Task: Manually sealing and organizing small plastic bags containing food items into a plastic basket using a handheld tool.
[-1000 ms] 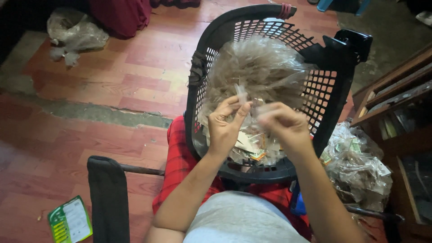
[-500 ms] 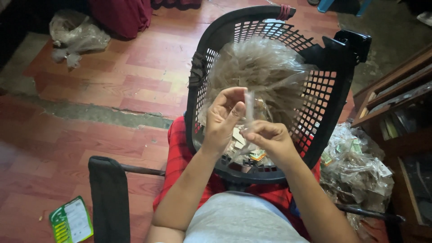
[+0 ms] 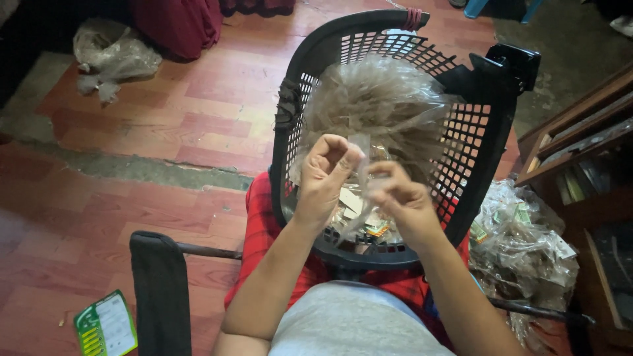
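Observation:
A black plastic basket (image 3: 489, 125) rests tilted on my lap, stuffed with a big mass of clear plastic wrappers (image 3: 382, 105) and some small paper cards at its bottom. My left hand (image 3: 326, 173) and my right hand (image 3: 397, 198) are raised over the basket's mouth, close together. Between them they pinch one thin clear plastic sleeve (image 3: 360, 153), which hangs down toward the cards. Fingers of both hands are closed on it.
I sit on a chair with a black armrest (image 3: 161, 296) at the left. A green card packet (image 3: 105, 324) lies on the red floor. Clear bags of wrappers lie at the right (image 3: 527, 244) and far left (image 3: 109, 56). A wooden shelf (image 3: 580, 158) stands at the right.
My hands have drawn closer together and risen a little above the basket. The clear sleeve is now held upright between them.

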